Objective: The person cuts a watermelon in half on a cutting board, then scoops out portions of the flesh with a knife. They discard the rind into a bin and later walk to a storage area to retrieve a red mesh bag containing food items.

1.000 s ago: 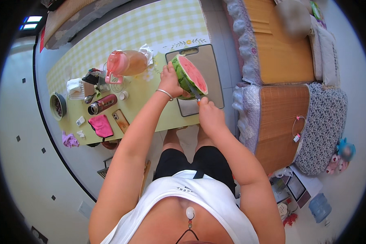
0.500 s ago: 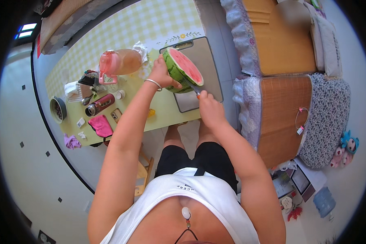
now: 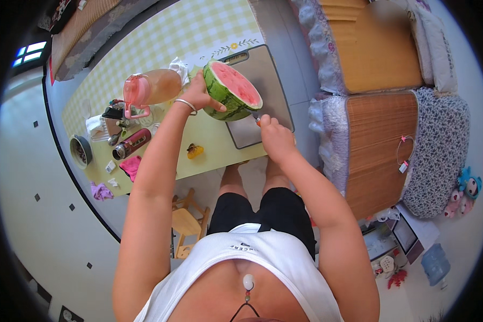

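Since a second ago, the half watermelon (image 3: 232, 91) has tipped further, its red cut face now turned up and toward the right, and the right hand (image 3: 273, 135) has drawn slightly back toward the near edge of the grey cutting board (image 3: 268, 80).

It sits on that board, at the far right end of the table (image 3: 214, 145) with its yellow checked cloth. The left hand (image 3: 198, 94) is spread against the striped green rind, gripping and steadying it. The right hand is clenched around a knife handle (image 3: 258, 121), only its orange end showing just below the fruit; the blade is hidden, so where it meets the rind cannot be told.

To cut well, the melon is best rested flat so it cannot roll, with the steadying fingers kept well clear of the blade's line.

Compared with half a second ago, the left hand sits a little lower on the rind. A pink-lidded jug (image 3: 150, 88), a dark flask (image 3: 131, 144) and a pink cloth (image 3: 130, 166) lie to the left.
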`<state>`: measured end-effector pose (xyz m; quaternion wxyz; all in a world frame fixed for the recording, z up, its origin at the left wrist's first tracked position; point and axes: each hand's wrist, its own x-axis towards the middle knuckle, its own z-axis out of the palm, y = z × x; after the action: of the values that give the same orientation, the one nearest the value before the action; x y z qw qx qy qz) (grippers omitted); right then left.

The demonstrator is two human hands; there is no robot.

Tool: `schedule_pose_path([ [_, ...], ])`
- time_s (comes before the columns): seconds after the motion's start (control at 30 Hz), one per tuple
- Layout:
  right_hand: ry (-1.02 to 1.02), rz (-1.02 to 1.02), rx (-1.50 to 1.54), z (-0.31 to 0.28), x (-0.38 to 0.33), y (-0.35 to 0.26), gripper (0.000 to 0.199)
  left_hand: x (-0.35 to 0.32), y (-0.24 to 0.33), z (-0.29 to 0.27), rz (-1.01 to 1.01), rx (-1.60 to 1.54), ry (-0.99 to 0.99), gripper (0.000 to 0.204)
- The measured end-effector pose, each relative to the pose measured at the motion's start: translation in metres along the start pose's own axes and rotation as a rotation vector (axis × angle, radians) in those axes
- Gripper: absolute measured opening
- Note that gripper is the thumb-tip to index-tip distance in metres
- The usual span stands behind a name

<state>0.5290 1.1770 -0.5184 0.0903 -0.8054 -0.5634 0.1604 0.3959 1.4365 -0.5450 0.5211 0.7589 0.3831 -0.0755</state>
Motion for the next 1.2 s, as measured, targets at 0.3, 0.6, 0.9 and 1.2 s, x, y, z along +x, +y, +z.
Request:
schedule_pose_path([
  [0.3,0.026,-0.01,0.009,0.019,0.021,0.02,0.014,0.01,0.03,-0.031,-0.304,-0.054,-0.21,0.118],
  [0.6,-0.021,-0.017,0.052,0.059,0.047,0.04,0.014,0.022,0.016,-0.044,-0.41,-0.148,-0.281,0.12],
  [0.9,-0.194,0.095,0.216,0.041,0.049,0.015,0.013,-0.019,-0.018,-0.005,0.241,0.189,0.254,0.137],
  [1.2,-0.19,0.136,0.328,0.013,0.055,-0.017,0.01,-0.002,0.033,-0.004,0.197,0.362,0.303,0.136],
])
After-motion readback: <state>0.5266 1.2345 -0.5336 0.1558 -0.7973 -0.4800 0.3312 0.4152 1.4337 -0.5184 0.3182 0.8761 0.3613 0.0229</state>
